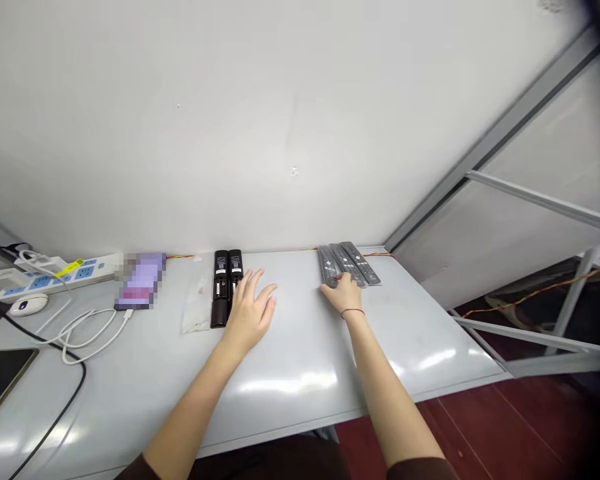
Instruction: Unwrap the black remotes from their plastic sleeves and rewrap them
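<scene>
Two black remote controls lie side by side with their backs up, the left one (221,267) in full view and the right one (235,261) partly hidden by my left hand (249,310). That hand is open, its fingers spread over or beside the right remote's lower part. Farther right, several remote controls in clear plastic sleeves (359,262) lie button side up in a row. My right hand (345,293), a thin red cord at its wrist, has its fingers closed at the near end of the leftmost sleeved remote control (329,263). The fingertips are partly hidden.
A clear plastic bag (196,303) lies left of the black remotes. Along the left are a phone with a lit screen (143,280), a power strip (95,268), a white case (29,305), a white cable (93,311), a black cable (83,380) and a dark phone (3,377). A wall backs the table (300,347).
</scene>
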`<move>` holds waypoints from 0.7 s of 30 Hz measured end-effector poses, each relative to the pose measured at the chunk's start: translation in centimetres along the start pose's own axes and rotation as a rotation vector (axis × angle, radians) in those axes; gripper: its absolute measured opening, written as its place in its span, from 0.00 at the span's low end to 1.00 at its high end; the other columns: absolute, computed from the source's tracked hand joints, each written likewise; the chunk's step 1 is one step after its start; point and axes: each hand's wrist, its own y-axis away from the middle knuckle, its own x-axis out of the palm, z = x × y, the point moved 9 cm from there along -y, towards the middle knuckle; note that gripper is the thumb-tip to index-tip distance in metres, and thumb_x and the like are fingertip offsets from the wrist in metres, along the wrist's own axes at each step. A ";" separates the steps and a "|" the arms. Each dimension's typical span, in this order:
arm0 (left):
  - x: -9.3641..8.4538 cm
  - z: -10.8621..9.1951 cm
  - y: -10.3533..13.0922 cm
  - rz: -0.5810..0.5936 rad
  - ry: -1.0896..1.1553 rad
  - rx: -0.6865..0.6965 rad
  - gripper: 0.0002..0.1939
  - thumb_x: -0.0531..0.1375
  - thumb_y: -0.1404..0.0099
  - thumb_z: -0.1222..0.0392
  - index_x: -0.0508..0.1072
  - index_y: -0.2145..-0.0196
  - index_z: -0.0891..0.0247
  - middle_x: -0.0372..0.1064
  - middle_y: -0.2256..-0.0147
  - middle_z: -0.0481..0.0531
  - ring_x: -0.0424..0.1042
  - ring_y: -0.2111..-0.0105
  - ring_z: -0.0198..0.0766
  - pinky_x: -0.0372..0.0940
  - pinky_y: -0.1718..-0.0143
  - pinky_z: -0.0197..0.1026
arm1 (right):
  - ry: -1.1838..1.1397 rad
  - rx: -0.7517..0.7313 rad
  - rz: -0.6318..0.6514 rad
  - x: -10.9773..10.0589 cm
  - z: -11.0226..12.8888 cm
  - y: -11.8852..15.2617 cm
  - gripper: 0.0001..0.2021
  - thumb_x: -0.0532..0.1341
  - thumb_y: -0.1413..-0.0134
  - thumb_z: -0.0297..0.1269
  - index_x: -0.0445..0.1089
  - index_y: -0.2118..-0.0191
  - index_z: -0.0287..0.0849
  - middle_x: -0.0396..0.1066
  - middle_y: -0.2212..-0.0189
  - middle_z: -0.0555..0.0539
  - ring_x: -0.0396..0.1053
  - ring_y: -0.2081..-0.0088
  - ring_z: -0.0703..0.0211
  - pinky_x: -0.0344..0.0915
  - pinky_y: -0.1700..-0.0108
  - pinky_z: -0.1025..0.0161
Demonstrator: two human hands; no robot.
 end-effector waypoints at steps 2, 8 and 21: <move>0.2 0.2 0.5 -0.021 0.068 0.003 0.16 0.49 0.32 0.59 0.71 0.51 0.61 0.58 0.42 0.60 0.51 0.39 0.50 0.53 0.41 0.56 | -0.128 0.045 0.089 1.0 0.2 0.3 0.22 0.65 0.66 0.34 0.61 0.60 0.38 0.67 0.67 0.40 0.65 0.59 0.45 0.60 0.57 0.50; 0.2 2.7 1.2 -0.036 0.273 -0.106 0.17 0.46 0.32 0.63 0.71 0.52 0.62 0.67 0.51 0.57 0.64 0.48 0.43 0.59 0.44 0.49 | -0.617 0.050 0.456 4.7 4.4 3.4 0.11 0.56 0.55 0.47 0.62 0.69 0.45 0.66 0.74 0.48 0.66 0.73 0.58 0.61 0.74 0.62; 2.1 7.3 1.6 -0.190 1.206 -0.629 0.25 0.51 0.34 0.45 0.68 0.46 0.62 0.70 0.50 0.59 0.69 0.49 0.45 0.64 0.47 0.49 | -0.797 -0.342 0.881 10.7 12.2 14.0 0.24 0.70 0.61 0.39 0.64 0.56 0.45 0.69 0.62 0.49 0.69 0.61 0.57 0.67 0.55 0.57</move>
